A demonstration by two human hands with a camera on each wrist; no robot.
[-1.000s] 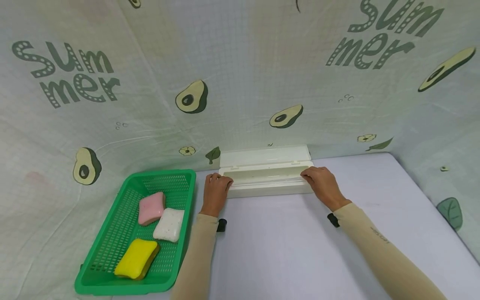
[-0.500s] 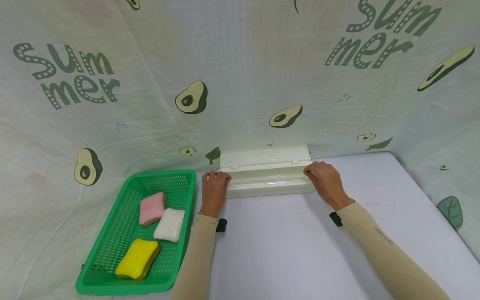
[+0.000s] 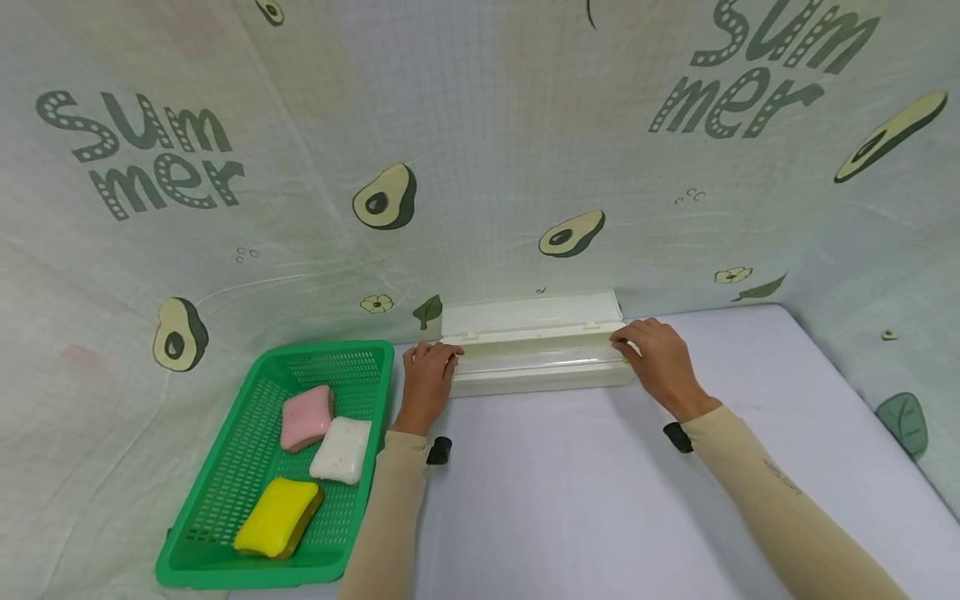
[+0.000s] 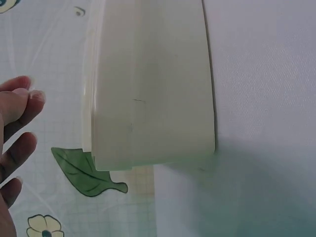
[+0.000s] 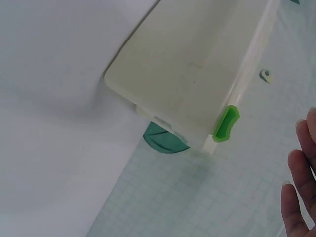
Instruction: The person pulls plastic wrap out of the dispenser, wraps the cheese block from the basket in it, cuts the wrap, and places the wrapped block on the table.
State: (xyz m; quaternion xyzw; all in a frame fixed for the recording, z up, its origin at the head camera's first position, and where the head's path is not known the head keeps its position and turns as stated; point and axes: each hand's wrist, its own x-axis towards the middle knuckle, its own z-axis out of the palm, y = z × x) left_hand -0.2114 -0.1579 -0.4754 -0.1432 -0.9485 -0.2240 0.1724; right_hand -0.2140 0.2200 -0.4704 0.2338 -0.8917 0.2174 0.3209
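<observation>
A long white cling film dispenser (image 3: 540, 382) lies at the back of the table, its hinged lid (image 3: 532, 310) swung up behind it. Clear shiny cling film (image 3: 555, 358) spans the dispenser's opening. At the left end my left hand (image 3: 427, 383) pinches the film's edge between thumb and index finger; the pinch also shows above the dispenser in the left wrist view. My right hand (image 3: 663, 367) pinches the film at the right end, thumb and index finger together. A green slide cutter (image 5: 227, 123) sits at the dispenser's end in the right wrist view.
Left of the left arm stands a green plastic basket (image 3: 258, 575). It holds a pink sponge (image 3: 306, 418), a white sponge (image 3: 341, 451) and a yellow sponge (image 3: 277, 517). Behind the table (image 3: 555, 500) hangs a cloth (image 3: 480, 150) printed with avocados.
The right hand has shifted slightly right and up, the left hand slightly left. More shiny film shows across the dispenser between them. The basket and sponges lie as before.
</observation>
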